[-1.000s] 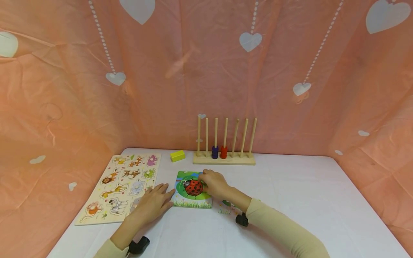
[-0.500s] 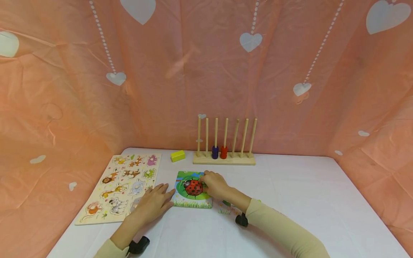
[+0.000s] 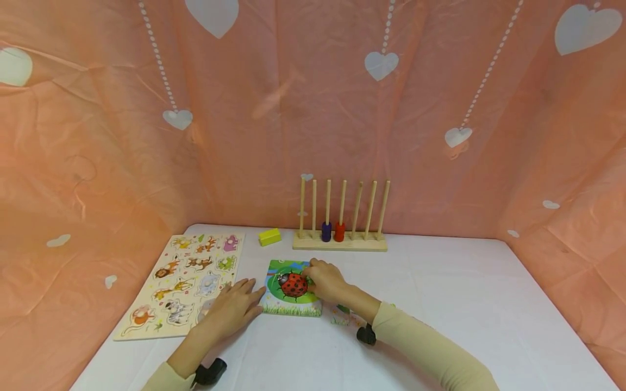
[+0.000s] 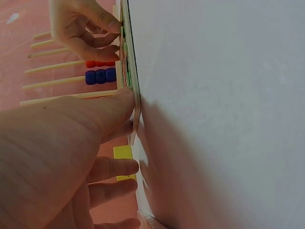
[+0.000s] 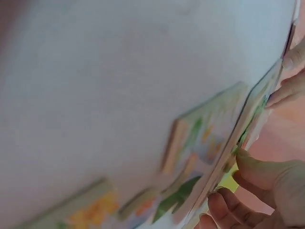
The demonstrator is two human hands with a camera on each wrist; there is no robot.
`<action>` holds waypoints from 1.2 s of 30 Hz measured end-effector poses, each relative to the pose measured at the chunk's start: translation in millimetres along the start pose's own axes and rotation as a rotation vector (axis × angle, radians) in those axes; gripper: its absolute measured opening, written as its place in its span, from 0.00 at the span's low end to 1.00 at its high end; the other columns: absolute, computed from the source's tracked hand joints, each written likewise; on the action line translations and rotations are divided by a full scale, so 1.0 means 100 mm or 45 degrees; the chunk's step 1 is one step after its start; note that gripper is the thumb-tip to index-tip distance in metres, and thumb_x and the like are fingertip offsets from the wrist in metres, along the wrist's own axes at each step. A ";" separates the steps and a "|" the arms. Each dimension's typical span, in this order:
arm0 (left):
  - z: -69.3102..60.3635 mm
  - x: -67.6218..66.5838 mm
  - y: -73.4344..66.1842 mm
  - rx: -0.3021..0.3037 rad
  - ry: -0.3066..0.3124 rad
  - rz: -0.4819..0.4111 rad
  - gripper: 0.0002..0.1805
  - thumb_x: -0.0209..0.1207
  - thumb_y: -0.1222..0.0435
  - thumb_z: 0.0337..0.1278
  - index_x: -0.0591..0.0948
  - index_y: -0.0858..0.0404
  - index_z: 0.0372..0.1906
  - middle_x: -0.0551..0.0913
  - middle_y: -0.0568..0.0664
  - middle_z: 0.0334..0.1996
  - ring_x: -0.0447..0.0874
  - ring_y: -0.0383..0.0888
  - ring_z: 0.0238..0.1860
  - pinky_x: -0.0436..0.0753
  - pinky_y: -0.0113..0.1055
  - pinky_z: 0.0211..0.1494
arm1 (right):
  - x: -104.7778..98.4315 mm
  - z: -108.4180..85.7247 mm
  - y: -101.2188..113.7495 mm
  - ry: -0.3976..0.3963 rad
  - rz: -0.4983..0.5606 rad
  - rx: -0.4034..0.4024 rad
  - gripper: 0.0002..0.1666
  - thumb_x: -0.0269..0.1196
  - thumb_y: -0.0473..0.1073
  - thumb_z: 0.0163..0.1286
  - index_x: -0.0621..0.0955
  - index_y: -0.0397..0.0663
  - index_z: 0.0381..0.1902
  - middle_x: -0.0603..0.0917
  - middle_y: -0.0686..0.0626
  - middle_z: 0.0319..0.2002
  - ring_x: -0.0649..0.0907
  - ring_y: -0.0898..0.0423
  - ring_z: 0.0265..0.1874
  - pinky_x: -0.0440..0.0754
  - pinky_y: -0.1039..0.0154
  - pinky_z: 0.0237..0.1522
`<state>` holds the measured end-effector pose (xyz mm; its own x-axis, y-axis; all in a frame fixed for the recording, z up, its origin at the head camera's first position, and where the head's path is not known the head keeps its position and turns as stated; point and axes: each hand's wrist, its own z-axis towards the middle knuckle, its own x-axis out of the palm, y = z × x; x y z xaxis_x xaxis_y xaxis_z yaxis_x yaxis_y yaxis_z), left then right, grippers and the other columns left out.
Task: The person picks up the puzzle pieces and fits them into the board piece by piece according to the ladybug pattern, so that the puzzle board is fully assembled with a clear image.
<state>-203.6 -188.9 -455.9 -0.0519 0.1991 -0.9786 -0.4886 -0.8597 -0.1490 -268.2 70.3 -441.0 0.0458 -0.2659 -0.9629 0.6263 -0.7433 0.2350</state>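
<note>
A square ladybug jigsaw puzzle (image 3: 288, 309) lies flat on the white table, in front of a pegged stand. My left hand (image 3: 230, 309) rests beside it with fingers spread, the thumb and index finger at its left edge. At the right side of the picture, my right hand (image 3: 327, 279) has its fingers curled and pinches a puzzle piece between thumb and fingers; the hand largely covers that piece. In the right wrist view, loose puzzle pieces (image 5: 209, 126) with grass and flower prints lie near the puzzle's edge, partly under the right forearm in the head view.
On the left lies a wooden animal peg board (image 3: 188, 282). A yellow block (image 3: 269, 237) sits at the back, left of a wooden peg stand (image 3: 337, 245) carrying blue beads (image 3: 326, 232) and red beads (image 3: 339, 232). A pink curtain (image 3: 342, 136) hangs behind the table.
The right hand has shifted very slightly at the puzzle's right side. My left hand has stayed in place.
</note>
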 end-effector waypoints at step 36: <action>0.01 0.01 0.01 -0.003 0.011 0.018 0.24 0.61 0.56 0.67 0.80 0.63 0.62 0.75 0.67 0.63 0.70 0.65 0.66 0.66 0.69 0.64 | -0.07 -0.43 0.44 0.527 -0.178 0.002 0.52 0.57 0.69 0.69 0.59 0.45 0.78 0.53 0.45 0.79 0.53 0.37 0.76 0.56 0.39 0.72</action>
<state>-205.1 -189.3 -456.7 -0.0511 0.1823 -0.9819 -0.4860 -0.8634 -0.1351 -207.2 65.3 -429.9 0.2685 0.1056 -0.9575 0.6477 -0.7555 0.0983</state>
